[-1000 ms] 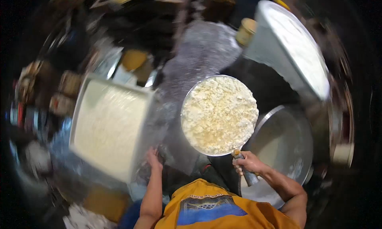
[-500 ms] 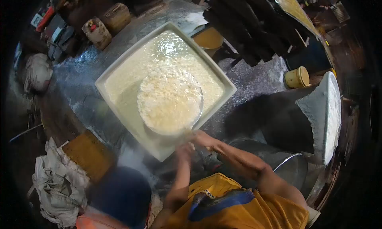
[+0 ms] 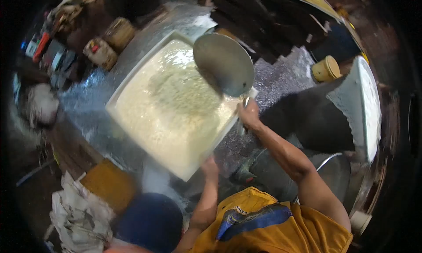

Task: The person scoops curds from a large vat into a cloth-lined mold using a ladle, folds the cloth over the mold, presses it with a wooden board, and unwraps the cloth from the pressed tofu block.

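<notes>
A square, pale-walled tray (image 3: 132, 79) holds creamy, pale yellow liquid with soft curd-like lumps. Over its right corner, a large round metal pan (image 3: 224, 62) is tipped up, its grey face showing no load. My right hand (image 3: 249, 113) is closed around the pan's handle, just outside the tray's right side. My left hand (image 3: 210, 166) is low at the tray's near right edge, close to the rim. Its fingers are blurred and partly hidden, so I cannot make out whether they grip the rim.
To the right stands a large drum (image 3: 367, 112) with a white-crusted rim, behind a metal pot (image 3: 327, 169). A yellow tub (image 3: 326, 69) sits farther back. Stained jerrycans (image 3: 100, 53) stand far left. Crumpled white sacks (image 3: 79, 213) and a dark blue rounded shape (image 3: 151, 222) lie near left.
The pan, earlier full of pale lumpy stuff low over the tray, has moved up and right and tipped out. My hands, formerly together at the handle, are now apart.
</notes>
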Tool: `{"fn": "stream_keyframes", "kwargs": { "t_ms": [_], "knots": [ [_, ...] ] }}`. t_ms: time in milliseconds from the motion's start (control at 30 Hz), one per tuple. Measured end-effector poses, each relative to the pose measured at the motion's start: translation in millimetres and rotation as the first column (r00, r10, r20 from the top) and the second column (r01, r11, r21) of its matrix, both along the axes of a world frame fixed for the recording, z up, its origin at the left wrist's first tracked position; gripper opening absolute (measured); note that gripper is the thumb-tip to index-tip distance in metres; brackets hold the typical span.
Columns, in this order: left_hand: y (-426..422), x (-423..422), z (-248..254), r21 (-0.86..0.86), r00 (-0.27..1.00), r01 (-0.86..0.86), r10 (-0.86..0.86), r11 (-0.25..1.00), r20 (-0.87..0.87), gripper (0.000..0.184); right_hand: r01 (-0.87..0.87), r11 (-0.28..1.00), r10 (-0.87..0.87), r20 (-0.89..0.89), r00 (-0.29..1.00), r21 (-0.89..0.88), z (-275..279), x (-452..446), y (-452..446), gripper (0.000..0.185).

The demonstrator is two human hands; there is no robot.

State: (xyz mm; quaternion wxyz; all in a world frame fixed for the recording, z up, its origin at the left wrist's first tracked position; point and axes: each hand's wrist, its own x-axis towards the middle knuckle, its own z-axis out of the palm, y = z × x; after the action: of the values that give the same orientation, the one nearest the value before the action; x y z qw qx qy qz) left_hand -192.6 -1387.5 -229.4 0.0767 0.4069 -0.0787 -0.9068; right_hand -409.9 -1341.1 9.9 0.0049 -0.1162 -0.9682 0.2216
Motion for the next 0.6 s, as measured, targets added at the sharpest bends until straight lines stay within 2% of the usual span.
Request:
{"fn": "stream_keyframes", "kwargs": {
  "t_ms": [33,100,133,167,200,233,267,367,400,467,500,533,567,600],
  "knots": [
    [19.7,-0.5,-9.0,-0.038,0.998,0.054,-0.053,0.998,0.031,0.067,-0.07,0.997,0.073,-0.235,0.969,0.023,36.4,-10.7,29.2,0.033],
    [44.6,-18.2,30.4,0.027,0.993,0.074,-0.076,0.997,0.095,0.072,-0.078,0.997,0.078,-0.414,0.907,0.017,112.5,-9.8,110.8,0.024],
    [50.3,-22.7,88.6,0.13,0.989,0.031,-0.049,0.991,0.137,0.075,-0.062,0.998,0.057,-0.482,0.874,0.005,154.4,0.7,152.7,0.021],
    [67.4,-33.1,133.0,0.232,0.983,0.006,-0.047,0.973,0.176,0.078,-0.063,0.98,-0.044,-0.52,0.853,-0.187,201.2,20.1,192.0,0.019],
    [98.3,-35.9,137.7,0.275,0.906,0.062,-0.169,0.959,0.387,0.092,-0.085,0.927,-0.142,-0.549,0.824,-0.367,249.1,43.7,231.5,0.018],
    [131.1,-38.1,190.1,0.167,0.933,0.121,-0.169,0.978,0.318,0.1,-0.128,0.841,-0.236,-0.569,0.787,-0.526,285.5,66.9,279.6,0.016],
    [152.0,-19.1,226.1,0.039,0.949,0.156,-0.161,0.987,0.27,0.108,-0.135,0.8,-0.267,-0.548,0.793,-0.585,287.0,96.4,328.2,0.016],
    [232.1,41.9,205.0,-0.037,0.937,0.297,-0.283,0.954,0.205,0.104,-0.144,0.629,-0.371,-0.458,0.808,-0.764,280.1,195.0,481.6,0.013],
    [263.6,61.6,205.5,-0.063,0.927,0.342,-0.326,0.938,0.186,0.102,-0.146,0.537,-0.334,-0.368,0.868,-0.831,273.0,232.7,537.4,0.014],
    [341.6,106.6,234.2,-0.39,0.836,0.535,-0.538,0.75,0.112,0.089,0.006,0.341,-0.405,-0.141,0.904,-0.94,250.9,317.2,642.5,0.014],
    [381.9,125.2,248.1,-0.46,0.79,0.577,-0.604,0.675,0.103,0.084,0.103,0.077,-0.487,0.053,0.872,-0.992,236.7,361.0,687.8,0.015],
    [424.8,141.8,262.5,-0.526,0.738,0.608,-0.668,0.594,0.099,0.079,0.167,-0.202,-0.508,0.249,0.825,-0.965,226.2,404.1,725.8,0.015],
    [470.3,158.4,278.7,-0.589,0.68,0.629,-0.727,0.507,0.1,0.074,0.171,-0.135,-0.598,0.218,0.772,-0.976,227.3,444.3,758.9,0.015],
    [520.1,174.9,302.0,-0.653,0.612,0.633,-0.785,0.416,0.093,0.071,0.135,-0.339,-0.61,0.327,0.722,-0.931,198.2,482.9,804.6,0.015]
  ]
}}
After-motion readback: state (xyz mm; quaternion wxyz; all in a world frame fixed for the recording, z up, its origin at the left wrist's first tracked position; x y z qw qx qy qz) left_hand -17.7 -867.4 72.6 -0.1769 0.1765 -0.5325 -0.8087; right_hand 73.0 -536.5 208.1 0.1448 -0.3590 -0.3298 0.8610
